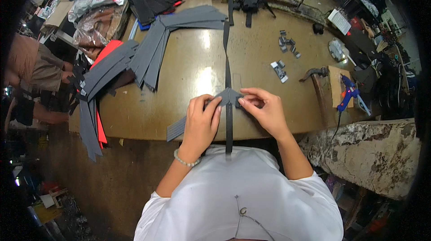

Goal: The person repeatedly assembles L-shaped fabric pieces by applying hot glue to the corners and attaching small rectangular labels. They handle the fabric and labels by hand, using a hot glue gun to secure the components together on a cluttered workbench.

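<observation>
we pinch the grey folded strip (226,96) between both hands: left hand (200,122) fingers press its left wing, right hand (265,108) fingers grip its right; black webbing (227,61) runs lengthwise between them.

Table (188,119): one, tan, glossy top. Hands at work: two, left hand (200,122) and right hand (265,110). Grey folded strip (226,95) under the fingers: one. Black webbing strap (228,61) running down the middle of the table: one. Fanned stacks of grey strips: three, one upper stack (193,17), one middle stack (150,57), one left stack (105,70); strips within each too many to count exactly. Red sheets (107,50) showing among the left stack: at least two. Blue glue gun (348,92): one. Hammer (314,74): one. Clusters of small grey buckles (287,45): two. Bead bracelet (185,161): one. Other person (33,68) at far left: one.
</observation>
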